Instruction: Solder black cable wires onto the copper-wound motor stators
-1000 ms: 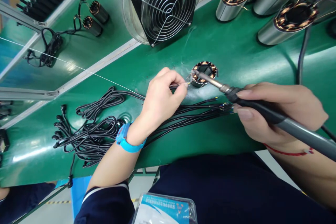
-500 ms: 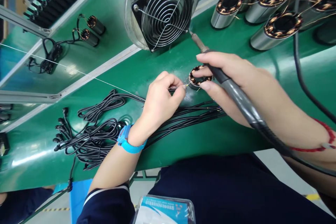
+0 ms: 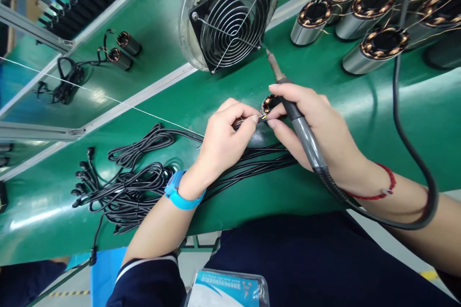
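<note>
My left hand [image 3: 230, 129] pinches the end of a black cable, where thin light and yellow wires [image 3: 264, 116] show at the fingertips. A soldering iron [image 3: 304, 134] rests in my right hand [image 3: 320, 124], its tip pointing up and away toward the fan. The thumb and forefinger of that hand come together at the wire ends, close to my left fingertips. Just behind them on the green bench stands a motor stator [image 3: 269, 103] with copper windings, partly hidden by my right fingers. Several black cables [image 3: 252, 160] run beneath both hands.
A round metal duct with a fan grille [image 3: 234, 33] stands at the back. Several stators [image 3: 374, 50] crowd the right rear. Coiled cables with plugs [image 3: 133, 192] lie at left. Two cabled stators [image 3: 122, 53] sit behind the rail. The iron's cord [image 3: 399, 100] loops at right.
My right hand has drawn back and left, with its fingers now meeting the wires at my left fingertips. The soldering iron moved with it and stands steeper. My left hand shifted slightly right.
</note>
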Demonstrator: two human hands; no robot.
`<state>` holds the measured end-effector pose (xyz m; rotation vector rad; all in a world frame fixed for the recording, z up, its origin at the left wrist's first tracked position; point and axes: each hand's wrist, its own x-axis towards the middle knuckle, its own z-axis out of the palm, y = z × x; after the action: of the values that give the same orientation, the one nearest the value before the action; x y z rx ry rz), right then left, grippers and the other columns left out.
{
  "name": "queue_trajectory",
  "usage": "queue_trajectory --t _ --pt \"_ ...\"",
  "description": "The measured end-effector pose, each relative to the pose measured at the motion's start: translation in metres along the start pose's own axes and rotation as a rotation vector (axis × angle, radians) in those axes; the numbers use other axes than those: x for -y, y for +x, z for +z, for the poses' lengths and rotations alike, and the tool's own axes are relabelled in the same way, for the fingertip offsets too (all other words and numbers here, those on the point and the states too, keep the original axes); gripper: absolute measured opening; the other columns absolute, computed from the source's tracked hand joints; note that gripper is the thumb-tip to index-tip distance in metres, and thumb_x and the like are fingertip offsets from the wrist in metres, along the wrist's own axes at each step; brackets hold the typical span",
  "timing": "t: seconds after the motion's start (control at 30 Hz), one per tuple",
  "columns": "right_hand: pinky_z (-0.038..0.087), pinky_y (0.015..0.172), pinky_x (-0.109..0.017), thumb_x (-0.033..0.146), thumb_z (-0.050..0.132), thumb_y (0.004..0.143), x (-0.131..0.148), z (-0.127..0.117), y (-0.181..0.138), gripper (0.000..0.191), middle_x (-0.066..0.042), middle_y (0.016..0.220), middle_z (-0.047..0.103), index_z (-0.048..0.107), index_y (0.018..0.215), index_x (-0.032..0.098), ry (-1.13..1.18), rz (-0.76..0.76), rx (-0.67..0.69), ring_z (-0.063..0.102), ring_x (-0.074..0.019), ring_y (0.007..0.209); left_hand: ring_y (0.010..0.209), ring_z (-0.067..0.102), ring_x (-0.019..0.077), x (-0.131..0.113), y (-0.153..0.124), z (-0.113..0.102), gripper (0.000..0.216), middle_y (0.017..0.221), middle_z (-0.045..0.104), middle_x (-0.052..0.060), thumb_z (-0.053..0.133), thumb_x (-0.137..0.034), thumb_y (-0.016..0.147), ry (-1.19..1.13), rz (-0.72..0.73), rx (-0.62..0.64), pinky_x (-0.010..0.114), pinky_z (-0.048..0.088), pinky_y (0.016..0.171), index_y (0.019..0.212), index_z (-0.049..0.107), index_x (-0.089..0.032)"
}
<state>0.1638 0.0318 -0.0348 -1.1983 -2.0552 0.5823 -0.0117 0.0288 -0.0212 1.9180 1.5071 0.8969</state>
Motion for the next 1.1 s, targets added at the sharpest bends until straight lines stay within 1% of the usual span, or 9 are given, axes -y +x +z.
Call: queue_trajectory --t 0.17,0.27,0.4,0.5,0.57,0.67,0.73,0.93,1.1 --pt "0.052 0.090 -0.047 0.021 0.054 0.090 -0.0008 0.0008 -0.0007 0.043 0.001 0.095 0.071 0.045 0.131 0.029 0.044 -0.018 -0.037 0.066 -0.0253 0.104 0.087 0.060 0.0152 0.0002 -0.0047 -0.0017 0.013 0.089 0.066 0.003 0.058 -0.015 0.089 0.070 0.179 -0.006 0.030 0.049 0.079 0.086 0.069 -0.020" --pt "0.051 0.088 -0.047 0.019 0.054 0.090 0.0013 0.0005 -0.0022 0.041 0.000 0.094 0.072 0.048 0.129 0.029 -0.004 0.000 -0.040 0.067 -0.0254 0.100 0.088 0.060 0.0153 0.0003 -0.0060 -0.0014 0.013 0.089 0.066 0.004 0.058 -0.014 0.090 0.089 0.248 -0.025 0.030 0.049 0.080 0.087 0.070 -0.019" --pt "0.049 0.082 -0.049 0.021 0.056 0.089 0.0048 -0.0002 -0.0042 0.039 -0.003 0.090 0.074 0.051 0.128 0.023 -0.093 -0.038 -0.092 0.068 -0.0286 0.091 0.088 0.060 0.0158 0.0008 -0.0062 -0.0016 0.014 0.089 0.066 0.004 0.058 -0.016 0.090 0.121 0.234 -0.017 0.031 0.049 0.079 0.088 0.070 -0.020" --pt "0.049 0.081 -0.049 0.022 0.058 0.089 0.0052 -0.0007 -0.0047 0.039 -0.005 0.088 0.073 0.052 0.128 0.017 -0.100 -0.081 -0.113 0.069 -0.0291 0.089 0.086 0.060 0.0154 0.0012 -0.0061 -0.0022 0.013 0.087 0.065 0.004 0.058 -0.016 0.090 0.103 0.222 -0.025 0.030 0.049 0.078 0.088 0.070 -0.020" --pt "0.049 0.082 -0.048 0.021 0.058 0.089 0.0051 -0.0008 -0.0045 0.040 -0.004 0.091 0.074 0.051 0.129 0.019 -0.081 -0.063 -0.092 0.068 -0.0283 0.091 0.084 0.060 0.0148 0.0013 -0.0061 -0.0025 0.012 0.086 0.066 0.003 0.059 -0.015 0.090 0.074 0.228 -0.030 0.030 0.049 0.076 0.087 0.070 -0.019" --pt "0.049 0.085 -0.047 0.018 0.056 0.090 0.0043 0.0001 -0.0043 0.043 -0.002 0.096 0.073 0.048 0.131 0.027 -0.046 0.000 -0.053 0.068 -0.0268 0.097 0.083 0.061 0.0141 0.0016 -0.0061 -0.0024 0.011 0.086 0.066 0.003 0.060 -0.015 0.089 0.055 0.238 -0.036 0.028 0.049 0.075 0.087 0.071 -0.019" --pt "0.050 0.087 -0.048 0.018 0.057 0.089 0.0029 0.0014 -0.0045 0.045 0.000 0.096 0.073 0.047 0.132 0.030 -0.012 0.002 -0.060 0.067 -0.0266 0.099 0.083 0.061 0.0136 0.0023 -0.0060 -0.0020 0.011 0.085 0.067 0.002 0.061 -0.015 0.089 0.057 0.256 -0.050 0.028 0.050 0.075 0.087 0.071 -0.018" --pt "0.052 0.092 -0.048 0.022 0.061 0.088 -0.0026 0.0036 -0.0055 0.049 0.001 0.092 0.070 0.046 0.134 0.031 0.090 -0.053 -0.145 0.067 -0.0252 0.103 0.083 0.061 0.0126 0.0053 -0.0066 0.0005 0.011 0.086 0.066 0.004 0.062 -0.013 0.089 0.096 0.350 -0.091 0.026 0.050 0.075 0.089 0.072 -0.016" --pt "0.054 0.096 -0.046 0.023 0.060 0.088 -0.0032 0.0055 -0.0029 0.049 -0.001 0.090 0.068 0.047 0.135 0.028 0.141 -0.043 -0.149 0.066 -0.0247 0.103 0.084 0.061 0.0133 0.0058 -0.0079 0.0015 0.009 0.089 0.064 0.005 0.062 -0.013 0.089 0.140 0.405 -0.083 0.026 0.050 0.074 0.092 0.070 -0.015"
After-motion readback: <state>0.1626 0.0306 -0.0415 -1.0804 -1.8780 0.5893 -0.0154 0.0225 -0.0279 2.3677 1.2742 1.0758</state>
